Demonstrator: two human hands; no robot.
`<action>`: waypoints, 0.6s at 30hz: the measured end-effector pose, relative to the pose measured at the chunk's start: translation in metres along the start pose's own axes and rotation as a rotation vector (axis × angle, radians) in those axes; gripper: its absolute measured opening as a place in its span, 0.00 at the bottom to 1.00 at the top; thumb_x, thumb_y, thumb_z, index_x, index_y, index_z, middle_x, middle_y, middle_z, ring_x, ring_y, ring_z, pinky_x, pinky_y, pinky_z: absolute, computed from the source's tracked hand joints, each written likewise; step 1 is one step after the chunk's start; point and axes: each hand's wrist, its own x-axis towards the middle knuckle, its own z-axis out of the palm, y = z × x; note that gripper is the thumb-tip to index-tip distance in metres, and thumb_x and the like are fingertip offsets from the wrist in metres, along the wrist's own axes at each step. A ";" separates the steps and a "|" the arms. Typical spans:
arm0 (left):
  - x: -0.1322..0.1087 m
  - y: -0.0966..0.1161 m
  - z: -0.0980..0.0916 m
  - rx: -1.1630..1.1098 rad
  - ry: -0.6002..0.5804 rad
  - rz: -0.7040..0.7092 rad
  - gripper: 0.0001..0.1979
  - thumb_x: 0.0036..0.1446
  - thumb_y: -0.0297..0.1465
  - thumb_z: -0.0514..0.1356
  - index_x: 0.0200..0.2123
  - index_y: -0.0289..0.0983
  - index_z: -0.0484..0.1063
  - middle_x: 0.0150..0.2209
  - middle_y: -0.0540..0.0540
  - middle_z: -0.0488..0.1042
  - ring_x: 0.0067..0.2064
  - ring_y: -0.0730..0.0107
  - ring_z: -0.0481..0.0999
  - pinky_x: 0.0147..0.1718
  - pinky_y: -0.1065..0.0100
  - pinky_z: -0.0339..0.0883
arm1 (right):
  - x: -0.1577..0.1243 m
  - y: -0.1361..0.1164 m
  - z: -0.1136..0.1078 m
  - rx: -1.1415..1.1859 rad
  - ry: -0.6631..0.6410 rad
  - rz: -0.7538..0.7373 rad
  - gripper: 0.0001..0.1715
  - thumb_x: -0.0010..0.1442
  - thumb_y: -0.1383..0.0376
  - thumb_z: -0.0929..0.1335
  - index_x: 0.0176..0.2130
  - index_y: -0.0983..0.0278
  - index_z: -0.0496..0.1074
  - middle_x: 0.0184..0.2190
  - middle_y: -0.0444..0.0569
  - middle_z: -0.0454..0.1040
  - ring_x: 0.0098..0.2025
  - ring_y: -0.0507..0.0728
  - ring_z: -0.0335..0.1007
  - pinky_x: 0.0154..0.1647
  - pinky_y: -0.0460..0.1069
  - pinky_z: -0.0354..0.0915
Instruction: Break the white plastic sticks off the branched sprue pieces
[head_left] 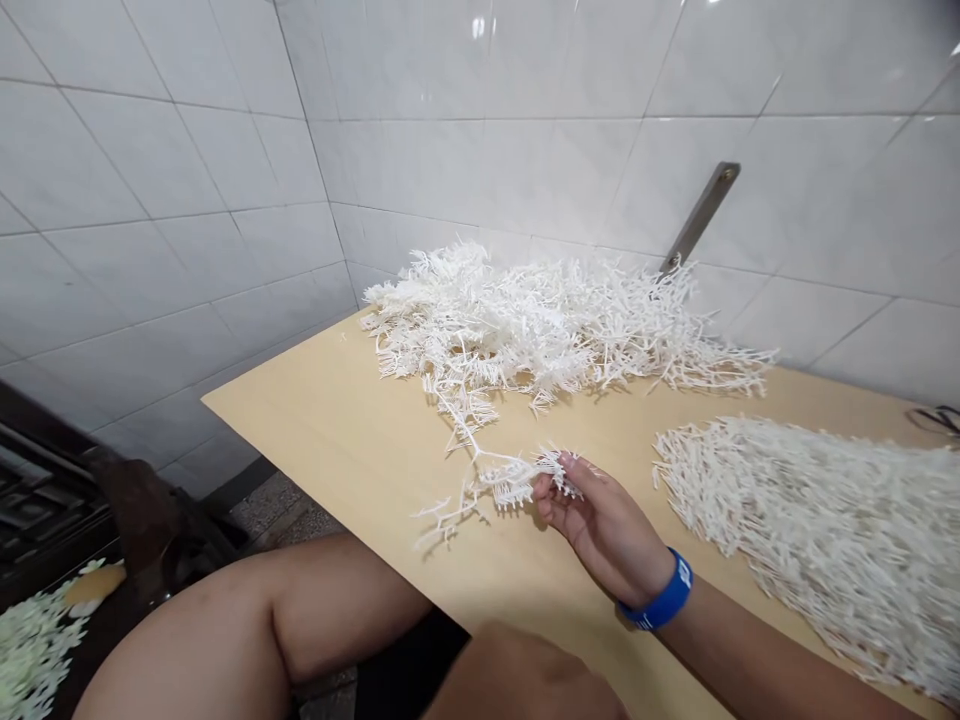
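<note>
My right hand (611, 525), with a blue wristband (667, 597), pinches a white branching plastic sprig (517, 480) between thumb and fingers. Thin needle-like twigs cover the sprig, which stretches left from my fingertips just over the tan tabletop (315, 410). Its upper end runs up to a large tangled pile of similar white sprigs (517, 320); whether it joins the pile I cannot tell. At the bottom edge, close to the camera, my left hand (521, 680) shows as a blurred brown shape with its fingers hidden.
A heap of short white plastic pieces (817, 520) covers the table's right side. White tiled walls (487, 170) meet behind the table, and a metal bar (701, 215) leans there. Dark wooden furniture (142, 520) stands at left, with pale green pieces (37, 640) below.
</note>
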 end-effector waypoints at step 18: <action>0.004 -0.060 -0.058 0.085 0.269 -0.501 0.27 0.65 0.46 0.47 0.60 0.37 0.67 0.64 0.40 0.64 0.66 0.55 0.60 0.65 0.53 0.52 | 0.005 0.004 0.000 0.136 -0.045 -0.040 0.19 0.51 0.53 0.76 0.29 0.65 0.72 0.22 0.45 0.75 0.25 0.50 0.67 0.29 0.45 0.64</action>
